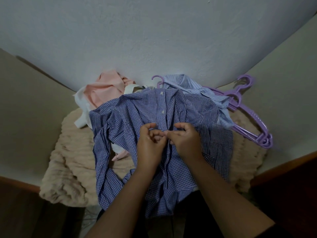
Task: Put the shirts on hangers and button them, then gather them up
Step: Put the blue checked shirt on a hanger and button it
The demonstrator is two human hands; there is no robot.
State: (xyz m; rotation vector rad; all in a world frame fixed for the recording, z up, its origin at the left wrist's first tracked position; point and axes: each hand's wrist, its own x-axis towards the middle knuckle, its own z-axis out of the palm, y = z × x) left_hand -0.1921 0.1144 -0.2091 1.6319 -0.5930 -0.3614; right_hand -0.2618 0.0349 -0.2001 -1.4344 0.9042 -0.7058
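Both my hands pinch the front placket of the blue checked shirt, spread on the beige blanket.

My left hand and right hand meet at the middle of the checked shirt, fingers curled closed on the fabric along its button line; two white buttons above my hands are fastened. Beyond the checked shirt, against the wall, lie a crumpled pink shirt with a white garment on its left side and a pale blue striped shirt on its right, with a purple hook poking out. Right of the checked shirt a stack of purple hangers rests on the blanket.
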